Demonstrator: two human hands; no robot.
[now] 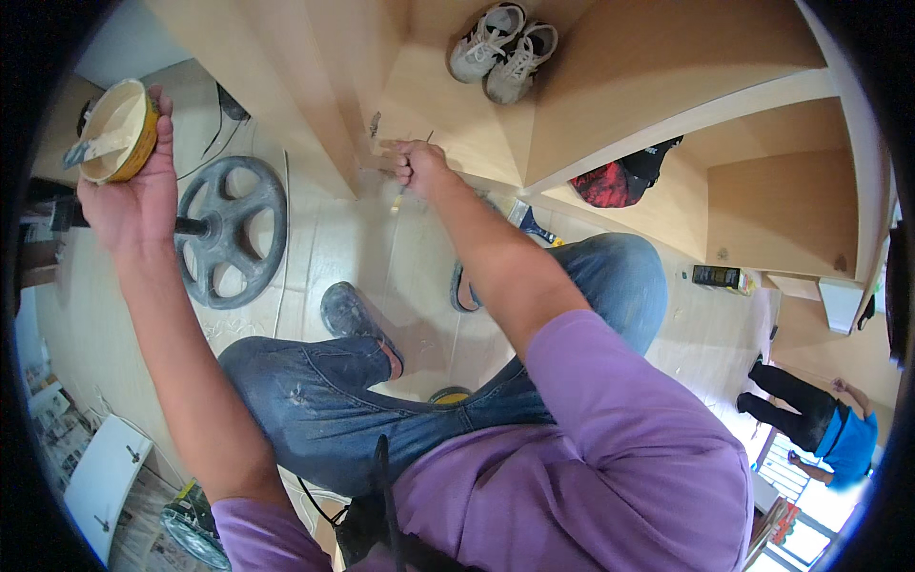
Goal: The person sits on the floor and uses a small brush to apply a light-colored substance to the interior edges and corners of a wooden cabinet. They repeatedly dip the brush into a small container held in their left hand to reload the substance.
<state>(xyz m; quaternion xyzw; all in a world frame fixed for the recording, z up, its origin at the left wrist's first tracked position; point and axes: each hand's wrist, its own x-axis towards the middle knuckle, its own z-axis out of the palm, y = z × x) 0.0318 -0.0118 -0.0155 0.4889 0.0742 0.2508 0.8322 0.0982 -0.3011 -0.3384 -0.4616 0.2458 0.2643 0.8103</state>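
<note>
Fingers, right hand [419, 164]: closed round what looks like one slender tool [396, 202], pale end low, leading fingertips at the left front corner of the cabinet [472, 138] base; blurred, cannot tell whether touching. Fingers, left hand [133, 208]: wrapped round one yellow tub [145, 153], raised clear of any support, well left of that corner. Inside: pale paste [116, 112], plus one spatula [103, 146] lying across the rim.

Step in hand, as judged: close work at that corner, near one dark mark [375, 124]. Probably calls next for steady right fingertips and a level tub.

Counted farther out: two shoes [488, 43] on the base, back from its front edge, near the right partition [648, 86]; one red-and-black bundle [610, 183] near the neighbouring compartment's front edge; on the floor [367, 248], one blue-handled tool [538, 228] just outside the cabinet's front edge, one spoked wheel [274, 214] left of its left panel, one dark box [715, 276] farther right.
</note>
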